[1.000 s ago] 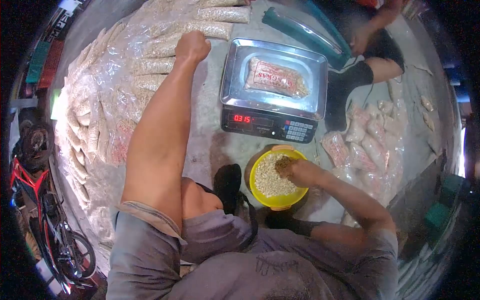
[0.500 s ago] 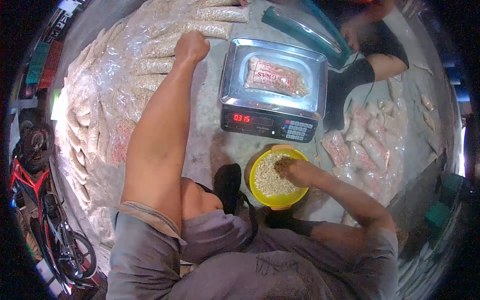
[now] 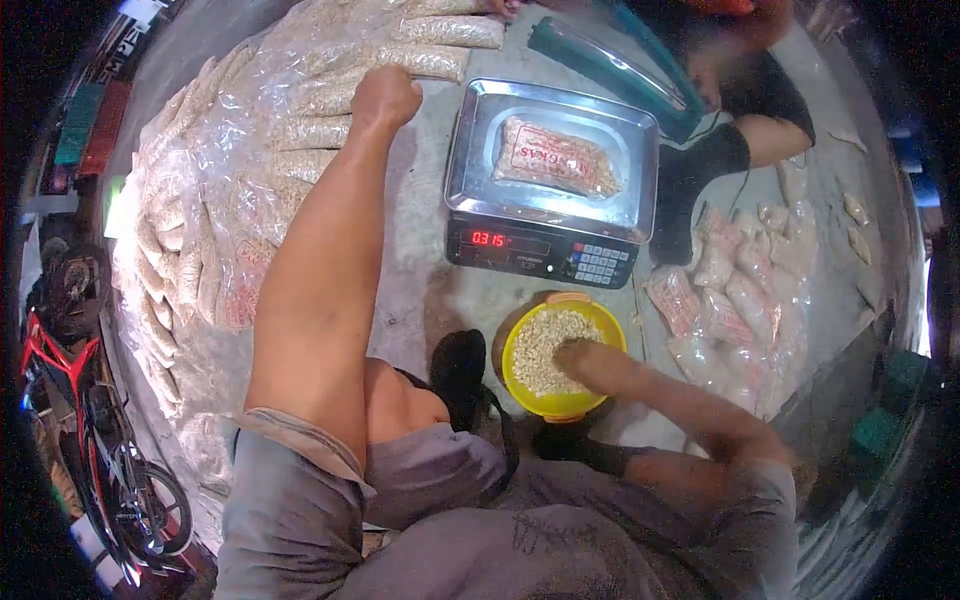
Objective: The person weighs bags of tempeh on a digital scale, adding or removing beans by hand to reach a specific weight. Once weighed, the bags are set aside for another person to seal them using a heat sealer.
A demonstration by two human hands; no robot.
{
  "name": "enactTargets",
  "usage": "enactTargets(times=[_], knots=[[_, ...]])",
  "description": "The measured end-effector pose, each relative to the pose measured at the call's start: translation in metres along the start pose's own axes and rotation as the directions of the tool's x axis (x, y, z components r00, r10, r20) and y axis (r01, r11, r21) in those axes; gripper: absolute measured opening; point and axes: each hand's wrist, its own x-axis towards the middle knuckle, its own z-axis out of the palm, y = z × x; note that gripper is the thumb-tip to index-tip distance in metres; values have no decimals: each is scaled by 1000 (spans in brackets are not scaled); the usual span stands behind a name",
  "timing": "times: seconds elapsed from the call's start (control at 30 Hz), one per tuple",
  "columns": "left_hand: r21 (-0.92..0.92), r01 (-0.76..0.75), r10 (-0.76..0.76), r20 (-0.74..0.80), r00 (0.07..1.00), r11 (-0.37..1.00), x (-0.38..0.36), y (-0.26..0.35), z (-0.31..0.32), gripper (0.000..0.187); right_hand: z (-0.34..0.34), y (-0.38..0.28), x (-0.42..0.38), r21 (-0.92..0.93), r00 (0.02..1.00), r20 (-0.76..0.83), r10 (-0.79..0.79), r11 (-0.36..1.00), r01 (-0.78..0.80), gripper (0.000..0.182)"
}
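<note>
My right hand (image 3: 592, 366) reaches into a yellow bowl (image 3: 512, 385) of pale kernels (image 3: 545, 350); its fingertips are buried or blurred among them. My left hand (image 3: 388, 95), its fingers curled in, is by the filled plastic bags at the upper left; whether it holds anything is hidden. Between and above the hands stands a digital scale (image 3: 500, 255) with a metal tray (image 3: 470, 180). On the tray lies a clear bag with red print (image 3: 556, 158), filled with kernels. The red display reads 0.315.
Many long filled bags (image 3: 210, 180) cover the left side. Red-printed bags (image 3: 735, 290) are piled at the right. A green sealer-like device (image 3: 610, 70) lies behind the scale, near another person's bent arm or leg (image 3: 775, 138). A red motorbike (image 3: 110, 450) is at the lower left.
My right hand has shifted slightly lower in the bowl, and the dark clump seen around its fingertips is less visible. My left hand stays in place; the display is unchanged.
</note>
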Motion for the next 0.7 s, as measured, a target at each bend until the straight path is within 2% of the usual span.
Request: enactTargets(times=[0.03, 0.07, 0.1, 0.13, 0.17, 0.2, 0.27, 0.33, 0.4, 0.47, 0.5, 0.53, 0.6, 0.63, 0.67, 0.7], knots=[[-18, 6, -6, -24, 1000, 1000, 0, -2, 2, 24, -18, 2, -1, 1, 1000, 2, 3, 1000, -3, 27], [-37, 6, -8, -50, 999, 999, 1, -2, 3, 24, -61, -1, 2, 289, 993, 108, 50, 954, -79, 22], [-42, -3, 0, -52, 999, 999, 0, 1, 0, 24, -92, 2, 4, 541, 974, 216, 67, 822, -177, 17], [-21, -7, 7, -13, 1000, 1000, -2, 4, -7, 24, -104, 10, 5, 538, 975, 210, 79, 823, -182, 17], [1, -12, 12, 24, 1000, 1000, -4, 6, -12, 24, -114, 18, 3, 733, 941, 284, 184, 591, -337, 16], [-4, -23, 23, 20, 1000, 1000, -4, 6, -12, 24, -125, 26, 2, 848, 889, 380, 255, 288, -445, 16], [-16, -6, 6, -13, 1000, 1000, -4, 6, -10, 23, -153, 45, 4, 936, 925, 240, 293, 182, -301, 18], [-4, -18, 18, 18, 1000, 1000, -5, 7, -14, 26, -187, 62, 4, 972, 919, 20, 393, 207, -109, 20], [12, -28, 28, 47, 998, 1000, -5, 8, -16, 28, -210, 86, 12, 945, 839, -118, 531, 320, -70, 20], [49, -7, 4, 64, 998, 999, -5, 9, -18, 28, -237, 90, 18, 952, 740, -109, 663, 283, -114, 20], [48, -9, 6, 60, 998, 999, -7, 10, -20, 28, -234, 105, 25, 926, 713, -205, 671, 368, -80, 19], [35, -8, 5, 67, 998, 999, -9, 11, -22, 28, -231, 117, 30, 926, 711, -208, 671, 370, -78, 19], [20, -8, 7, 71, 997, 1000, -11, 12, -25, 27, -227, 131, 44, 756, 632, -276, 724, 569, -322, 24], [16, -5, 4, 70, 998, 1000, -12, 12, -26, 27, -212, 155, 48, 640, 701, -374, 607, 716, -278, 31], [12, 0, -1, 70, 998, 1000, -11, 10, -26, 26, -214, 150, 51, 639, 702, -376, 605, 717, -276, 31], [14, 3, -4, 70, 998, 1000, -10, 8, -25, 26, -220, 138, 56, 545, 671, -391, 630, 746, -383, 31]])
